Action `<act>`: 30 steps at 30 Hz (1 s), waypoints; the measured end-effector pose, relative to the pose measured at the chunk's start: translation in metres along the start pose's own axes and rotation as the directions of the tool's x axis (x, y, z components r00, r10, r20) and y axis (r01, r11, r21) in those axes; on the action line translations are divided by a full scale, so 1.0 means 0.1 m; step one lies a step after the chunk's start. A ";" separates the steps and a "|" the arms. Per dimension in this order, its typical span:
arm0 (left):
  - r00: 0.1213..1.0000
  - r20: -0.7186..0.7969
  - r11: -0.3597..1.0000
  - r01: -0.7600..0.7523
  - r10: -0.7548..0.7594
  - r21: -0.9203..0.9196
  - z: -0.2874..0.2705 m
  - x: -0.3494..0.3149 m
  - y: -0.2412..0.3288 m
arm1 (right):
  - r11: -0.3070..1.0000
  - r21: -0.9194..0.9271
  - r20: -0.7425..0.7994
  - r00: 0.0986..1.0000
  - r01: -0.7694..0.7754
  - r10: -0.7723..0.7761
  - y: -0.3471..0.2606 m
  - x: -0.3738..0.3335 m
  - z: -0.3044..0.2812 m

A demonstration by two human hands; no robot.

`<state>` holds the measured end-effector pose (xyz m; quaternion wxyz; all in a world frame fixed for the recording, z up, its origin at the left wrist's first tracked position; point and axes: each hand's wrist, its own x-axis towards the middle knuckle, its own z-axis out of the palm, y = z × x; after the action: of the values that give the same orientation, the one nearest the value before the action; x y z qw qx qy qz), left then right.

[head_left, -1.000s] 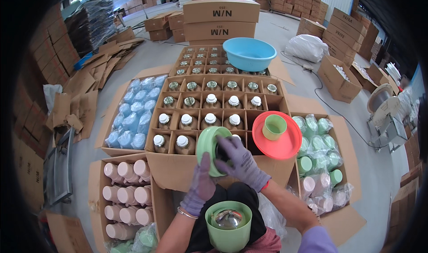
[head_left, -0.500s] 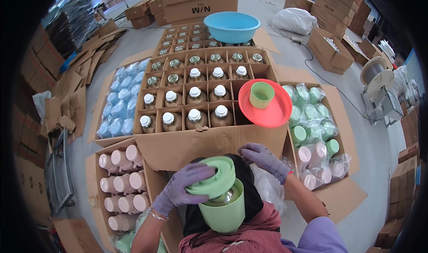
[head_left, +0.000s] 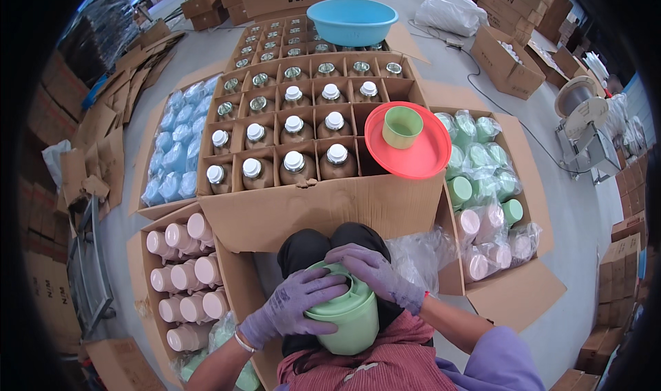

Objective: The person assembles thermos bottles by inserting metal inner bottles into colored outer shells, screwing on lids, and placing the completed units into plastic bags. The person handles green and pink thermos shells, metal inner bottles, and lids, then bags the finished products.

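Note:
A green plastic container (head_left: 354,336) stands in my lap with a green ring-shaped lid (head_left: 323,309) seated on its mouth, slightly tilted. My left hand (head_left: 297,307), in a purple-grey glove, is closed over the left side of the lid, fingers across its top. From the right, my gloved right hand (head_left: 375,272) presses on the lid's far side with bent fingers. What is inside the container is hidden beneath the lid and hands.
A divided carton (head_left: 323,205) in front holds several bottles, many white-capped; a red plate (head_left: 427,146) with a green cup (head_left: 403,127) rests on its right corner. Behind is a blue basin (head_left: 352,20). Cartons of pink cups (head_left: 186,275), blue wrapped pieces (head_left: 180,167) and green cups (head_left: 460,191) flank it.
My right hand has come from the carton's front edge onto the lid. The lid, held raised and tilted by my left hand before, has come down over the container and covers the glass inside.

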<state>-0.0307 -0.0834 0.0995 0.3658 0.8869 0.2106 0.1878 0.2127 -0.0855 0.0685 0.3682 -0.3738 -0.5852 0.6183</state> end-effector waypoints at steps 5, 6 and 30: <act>0.970 -0.083 0.958 0.211 -0.230 -0.195 -0.02 0.06 0.20 | 0.995 0.039 0.083 0.992 0.092 -0.095 0.02 0.03 -0.13; 0.953 -0.122 0.902 0.217 -0.279 -0.372 0.00 0.07 0.12 | 0.985 -0.088 0.053 0.988 0.146 -0.142 -0.14 -0.09 -0.11; 0.629 0.224 0.007 0.342 -0.744 -0.940 0.91 0.02 0.43 | 0.779 -0.601 0.027 0.978 0.180 -0.206 -0.08 -1.42 -0.72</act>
<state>0.0253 -0.1619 0.0715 0.8074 0.2817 0.4482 0.2605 0.3412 -0.1795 0.0781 0.3038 -0.4215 -0.7783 0.3526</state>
